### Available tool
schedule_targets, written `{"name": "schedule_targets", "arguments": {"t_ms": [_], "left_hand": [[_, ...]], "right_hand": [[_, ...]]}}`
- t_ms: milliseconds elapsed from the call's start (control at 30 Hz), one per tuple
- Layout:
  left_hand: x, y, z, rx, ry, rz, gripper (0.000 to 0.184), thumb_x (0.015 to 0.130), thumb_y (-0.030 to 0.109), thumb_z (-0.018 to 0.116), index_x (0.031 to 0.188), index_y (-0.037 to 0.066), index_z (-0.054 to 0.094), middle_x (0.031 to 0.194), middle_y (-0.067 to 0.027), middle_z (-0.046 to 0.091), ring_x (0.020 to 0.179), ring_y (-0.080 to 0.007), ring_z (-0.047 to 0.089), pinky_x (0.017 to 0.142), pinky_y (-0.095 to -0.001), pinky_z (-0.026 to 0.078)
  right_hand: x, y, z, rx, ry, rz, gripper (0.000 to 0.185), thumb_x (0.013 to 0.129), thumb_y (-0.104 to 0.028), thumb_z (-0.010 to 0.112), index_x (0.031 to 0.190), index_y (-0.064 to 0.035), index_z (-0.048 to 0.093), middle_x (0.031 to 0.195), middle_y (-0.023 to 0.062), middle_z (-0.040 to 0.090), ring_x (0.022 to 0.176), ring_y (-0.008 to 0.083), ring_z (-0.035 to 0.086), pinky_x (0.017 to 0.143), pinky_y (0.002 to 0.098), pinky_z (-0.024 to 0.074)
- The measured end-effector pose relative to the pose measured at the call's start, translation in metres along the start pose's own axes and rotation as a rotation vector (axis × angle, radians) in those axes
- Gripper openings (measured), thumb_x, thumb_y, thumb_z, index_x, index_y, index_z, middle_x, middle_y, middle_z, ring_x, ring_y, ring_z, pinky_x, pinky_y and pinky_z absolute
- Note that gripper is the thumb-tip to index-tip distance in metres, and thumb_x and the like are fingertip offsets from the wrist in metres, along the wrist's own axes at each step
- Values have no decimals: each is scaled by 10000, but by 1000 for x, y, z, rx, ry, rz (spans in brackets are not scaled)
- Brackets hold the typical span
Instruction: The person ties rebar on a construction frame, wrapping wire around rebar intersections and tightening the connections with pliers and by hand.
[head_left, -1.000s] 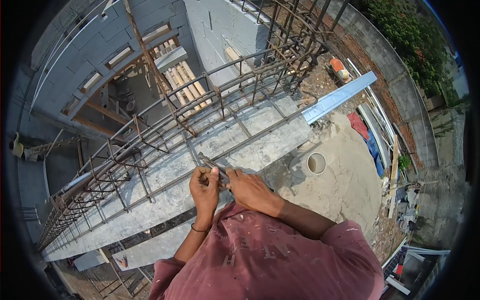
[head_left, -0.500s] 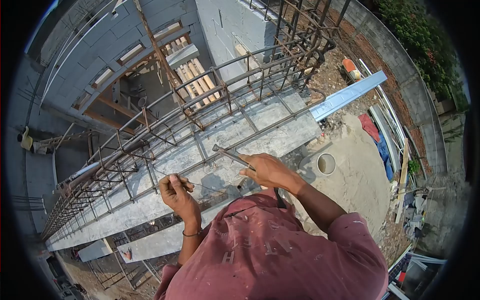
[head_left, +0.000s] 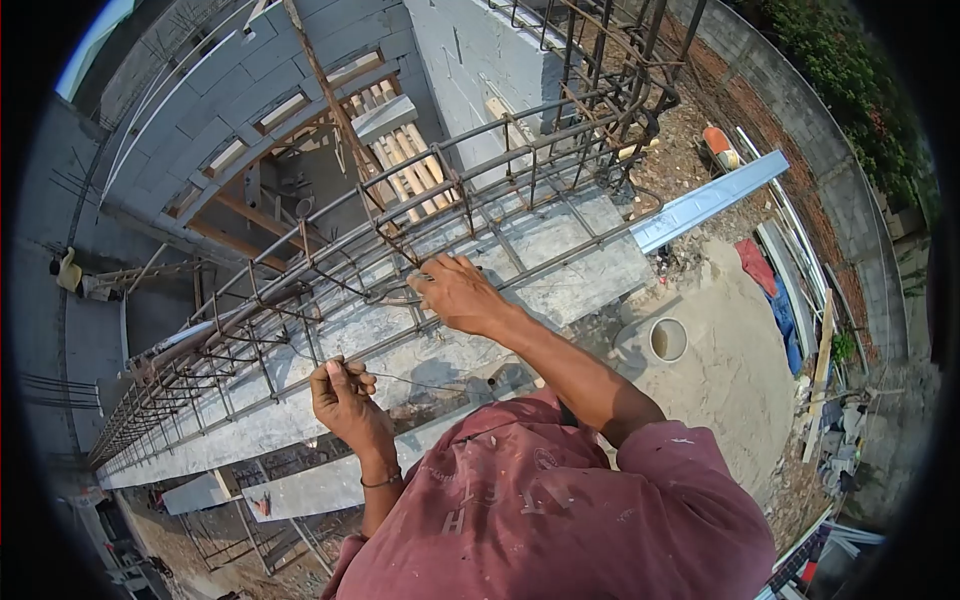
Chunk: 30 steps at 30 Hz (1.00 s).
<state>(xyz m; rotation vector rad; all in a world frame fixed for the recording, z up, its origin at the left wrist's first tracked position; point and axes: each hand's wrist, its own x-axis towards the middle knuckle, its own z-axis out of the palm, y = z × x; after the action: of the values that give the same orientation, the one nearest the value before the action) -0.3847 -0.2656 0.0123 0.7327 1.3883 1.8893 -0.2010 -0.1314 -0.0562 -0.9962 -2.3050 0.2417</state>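
Thin dark wire (head_left: 420, 383) trails to the right from my left hand (head_left: 345, 403), whose fingers are pinched around it, just below the lower bar of the rebar cage (head_left: 365, 347). My right hand (head_left: 457, 292) reaches over the grey formwork board (head_left: 560, 285) to the cage, its fingers curled near a crossing of bars. Part of a tool seems to show beside those fingers, but what they hold is mostly hidden. The cage runs diagonally from lower left to upper right.
A blue metal strip (head_left: 710, 203) juts out past the board's right end. Below lie a sand pile (head_left: 730, 370) and a round bucket (head_left: 668, 340). Block walls (head_left: 485, 70) enclose a lower room beyond the cage. Another person (head_left: 70, 272) is at the far left.
My right hand first moved away from my left, then up and left onto the cage with the tool. The left hand has moved left and down, drawing out the wire.
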Motion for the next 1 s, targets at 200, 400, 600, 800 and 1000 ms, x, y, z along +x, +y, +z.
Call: {"name": "schedule_targets", "arguments": {"t_ms": [200,400,600,800,1000], "left_hand": [[-2,-8,-34,44,132,-27,188,1040,226,603,953,60,605,769,-68,660,584,-86,590,506,-192,428],[-2,-18,-29,54,100,-63,178,1032,217,617,955,57,608,769,-66,655,584,-90,589,516,-195,428],[-4,-16,-4,61,-27,-47,221,1040,238,601,960,31,606,768,-75,656,588,-101,600,510,-206,421],[-12,-18,3,85,-63,-82,203,1040,236,604,970,46,621,770,-58,653,583,-87,584,506,-192,415],[-17,-15,10,66,-84,-67,208,1035,232,613,974,34,627,780,-64,655,595,-89,590,516,-197,418]], "right_hand": [[-83,42,-64,-46,310,414,248,777,-44,740,1019,7,730,1051,127,683,1028,323,596,900,454,470],[-104,82,-65,-53,359,275,172,759,-11,708,925,-32,745,868,71,692,902,296,618,823,420,492],[-105,85,-65,-58,266,307,113,750,-8,705,835,-59,760,823,47,673,787,283,572,732,418,457],[-106,92,-60,-14,195,391,73,765,-1,707,800,-39,758,803,61,665,825,278,565,784,406,446],[-100,85,-69,-7,144,439,80,754,-43,752,831,-27,763,824,81,682,852,302,578,810,421,460]]}}
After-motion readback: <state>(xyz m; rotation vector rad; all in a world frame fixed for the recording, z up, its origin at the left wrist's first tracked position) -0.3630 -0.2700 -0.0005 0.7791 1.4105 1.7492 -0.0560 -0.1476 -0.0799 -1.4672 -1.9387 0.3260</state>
